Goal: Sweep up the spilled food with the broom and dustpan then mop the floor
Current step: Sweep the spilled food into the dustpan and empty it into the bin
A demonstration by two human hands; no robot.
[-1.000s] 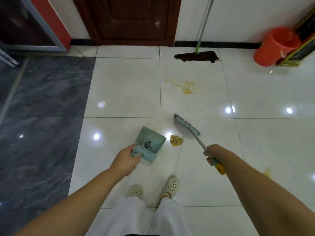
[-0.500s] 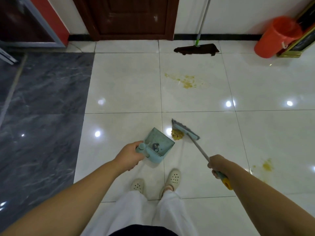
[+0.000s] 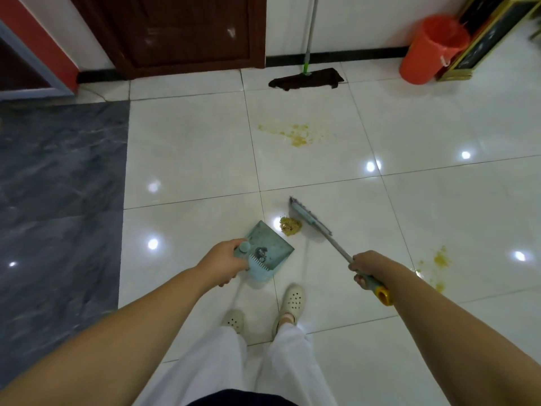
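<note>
My left hand grips the handle of a light blue dustpan resting on the white tile, its mouth facing up and right. My right hand holds the grey handle of a blue broom. The broom head rests on the floor just right of a small yellow pile of food, which lies a short way beyond the dustpan's lip. A yellow smear stains the tile farther ahead. More yellow bits lie at the right. A mop with a dark cloth head leans on the far wall.
An orange bucket stands at the far right by a gold-framed cabinet. A dark wooden door is straight ahead. Dark grey marble flooring covers the left. My two feet in white clogs stand right behind the dustpan.
The broom head has come down behind the food pile and pushed it toward the dustpan. The dustpan has slid forward and right, closer to the pile.
</note>
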